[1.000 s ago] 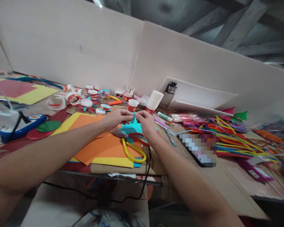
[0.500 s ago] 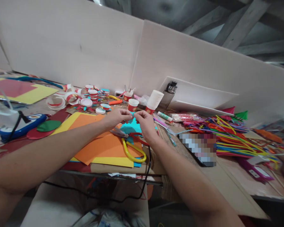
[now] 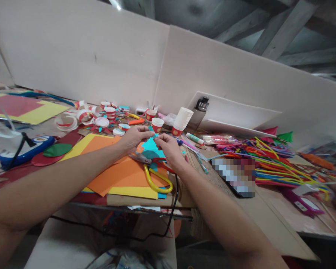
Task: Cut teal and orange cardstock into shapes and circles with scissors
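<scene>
Both my hands are nearly closed at the tips. My left hand (image 3: 134,138) has thumb and forefinger brought together in a pinch, and my right hand (image 3: 168,147) has its fingertips gathered just beside them. Between the two pinches shows a small blue paper piece (image 3: 151,129); it looks held from both sides, though my fingers cover most of it and I can't tell whether it is one bit or two. The other fingers curl in loosely.

For something this small and thin, I judge a light grip near the edges best: pressing hard would crease it, and pulling the hands apart could tear it. Small turns of the fingertips, with level wrists, should give the most control.

Under my hands lies blue paper (image 3: 152,150), and in front of it a tool with a yellow handle (image 3: 160,191), probably scissors, rests on orange sheets (image 3: 120,177); I'd do well to hold my wrists clear of its metal end. Just beyond my fingertips stands a paper cup (image 3: 157,126), easy to knock, with a cup stack (image 3: 182,121) to its right.
</scene>
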`<state>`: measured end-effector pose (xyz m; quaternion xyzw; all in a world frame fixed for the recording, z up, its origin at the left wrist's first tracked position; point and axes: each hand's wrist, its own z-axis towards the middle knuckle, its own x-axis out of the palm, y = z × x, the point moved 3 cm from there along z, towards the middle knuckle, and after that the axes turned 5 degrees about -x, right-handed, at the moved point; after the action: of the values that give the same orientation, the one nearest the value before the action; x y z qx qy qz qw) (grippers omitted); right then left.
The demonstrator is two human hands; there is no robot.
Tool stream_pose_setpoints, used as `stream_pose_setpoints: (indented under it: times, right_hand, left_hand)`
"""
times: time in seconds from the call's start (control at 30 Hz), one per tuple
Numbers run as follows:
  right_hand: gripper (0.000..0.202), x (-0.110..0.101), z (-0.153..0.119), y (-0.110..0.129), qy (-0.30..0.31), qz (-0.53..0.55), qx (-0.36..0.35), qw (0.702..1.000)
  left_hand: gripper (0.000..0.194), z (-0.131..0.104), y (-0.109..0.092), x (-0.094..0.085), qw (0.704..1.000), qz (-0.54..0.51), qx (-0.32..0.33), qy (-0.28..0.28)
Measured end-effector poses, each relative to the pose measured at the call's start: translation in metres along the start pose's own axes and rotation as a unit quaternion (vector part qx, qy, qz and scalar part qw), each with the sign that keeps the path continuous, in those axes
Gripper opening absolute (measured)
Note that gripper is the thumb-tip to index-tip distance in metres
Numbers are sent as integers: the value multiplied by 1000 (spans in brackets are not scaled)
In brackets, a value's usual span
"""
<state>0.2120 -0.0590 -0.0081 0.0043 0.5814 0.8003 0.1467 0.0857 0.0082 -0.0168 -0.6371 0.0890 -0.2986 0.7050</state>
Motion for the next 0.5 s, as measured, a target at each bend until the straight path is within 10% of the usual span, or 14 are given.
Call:
stream_pose_setpoints:
  times: [0.5]
  right_hand:
    - [19,7,-4,-5,-11,154,56,986]
  left_hand:
    - [28,-3,-7,5,997,-71,8,-5]
